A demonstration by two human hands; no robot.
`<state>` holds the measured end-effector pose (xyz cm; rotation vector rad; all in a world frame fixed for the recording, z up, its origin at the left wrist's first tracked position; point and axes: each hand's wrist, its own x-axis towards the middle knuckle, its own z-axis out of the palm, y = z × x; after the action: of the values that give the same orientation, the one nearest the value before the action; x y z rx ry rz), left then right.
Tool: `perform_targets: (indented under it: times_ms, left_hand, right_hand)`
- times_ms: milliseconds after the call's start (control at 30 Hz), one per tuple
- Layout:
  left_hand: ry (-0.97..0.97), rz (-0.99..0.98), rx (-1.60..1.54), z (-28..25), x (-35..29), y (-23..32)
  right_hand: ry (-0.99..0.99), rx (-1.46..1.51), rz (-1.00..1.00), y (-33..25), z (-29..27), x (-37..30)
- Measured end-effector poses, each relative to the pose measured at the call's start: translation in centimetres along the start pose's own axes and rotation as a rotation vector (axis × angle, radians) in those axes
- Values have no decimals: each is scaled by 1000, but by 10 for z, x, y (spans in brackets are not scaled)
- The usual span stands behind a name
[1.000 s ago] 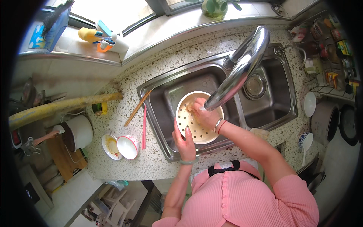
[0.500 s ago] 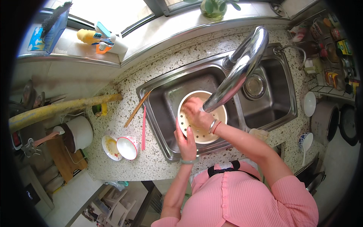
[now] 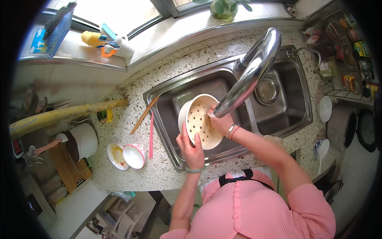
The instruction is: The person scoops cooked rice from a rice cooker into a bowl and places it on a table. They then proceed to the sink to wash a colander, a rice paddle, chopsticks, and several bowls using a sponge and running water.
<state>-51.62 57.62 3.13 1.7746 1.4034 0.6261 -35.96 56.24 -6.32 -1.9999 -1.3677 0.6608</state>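
The perforated bowl point(image 3: 201, 125) is held tilted over the sink point(image 3: 175, 91): left hand point(image 3: 192, 147) fingers clamped on its rim, right hand point(image 3: 221, 123) pressed inside. Rinsing appears underway; worktop point(image 3: 131, 175) dishes point(image 3: 126, 155) remain unwashed.

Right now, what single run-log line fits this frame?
left hand: holds round cream perforated steamer tray | right hand: rubs inside tray | place: left basin, steel sink | curved steel tap overhead

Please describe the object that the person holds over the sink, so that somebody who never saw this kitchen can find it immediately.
Find the steel double sink in the speckled counter. Over its left basin, below the curved tap, the left hand and right hand hold a cream round steamer tray. Only it has many small holes in its flat base.
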Motion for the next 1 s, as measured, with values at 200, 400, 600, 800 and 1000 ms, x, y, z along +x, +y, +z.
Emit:
perform_targets:
  times_ms: [200,400,600,800,1000]
  left_hand:
    - [-25,-104,-146,13,-8,-12]
    - [14,-130,-221,-2,4,-25]
    - [22,-86,-105,-6,1,-19]
    - [-27,-151,-182,9,-10,-17]
    - [-81,-184,-168,-3,1,-24]
  right_hand:
    - [134,285,-139,-39,22,14]
    - [-288,475,-321,-53,-5,-24]
    - [-211,73,-142,-3,-7,-13]
    - [82,218,56,-21,21,24]
    - [-140,548,-282,-64,13,-3]
